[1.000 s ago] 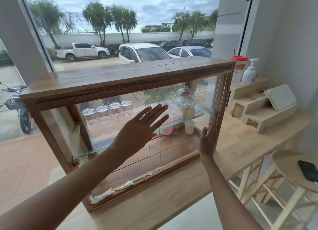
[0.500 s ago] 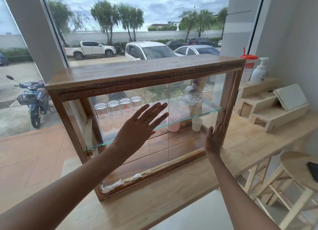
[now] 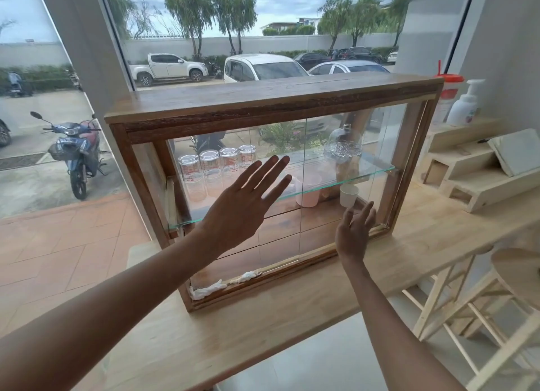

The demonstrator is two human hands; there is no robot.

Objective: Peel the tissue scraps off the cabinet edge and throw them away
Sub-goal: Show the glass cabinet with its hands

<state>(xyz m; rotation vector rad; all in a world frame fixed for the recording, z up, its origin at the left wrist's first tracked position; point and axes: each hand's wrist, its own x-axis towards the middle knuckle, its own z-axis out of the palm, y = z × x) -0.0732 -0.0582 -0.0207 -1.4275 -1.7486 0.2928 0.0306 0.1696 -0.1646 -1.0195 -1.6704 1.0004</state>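
White tissue scraps (image 3: 216,284) lie along the bottom left rail of a wooden glass-fronted cabinet (image 3: 263,104) standing on a pale wood counter. My left hand (image 3: 248,203) is flat, fingers spread, in front of the left glass pane, well above the scraps. My right hand (image 3: 355,232) is open with fingers apart near the lower right of the glass, just above the bottom rail. Neither hand holds anything.
Inside the cabinet are several upturned glass jars (image 3: 216,168), a glass dome (image 3: 342,145) and cups (image 3: 349,194) on a glass shelf. A stepped wooden stand (image 3: 473,177) with a pump bottle (image 3: 464,104) is at right. A wooden stool (image 3: 520,270) stands lower right.
My right hand has slid left and down from the cabinet's right post to the lower glass. The view has shifted left. My left hand stays on the left pane.
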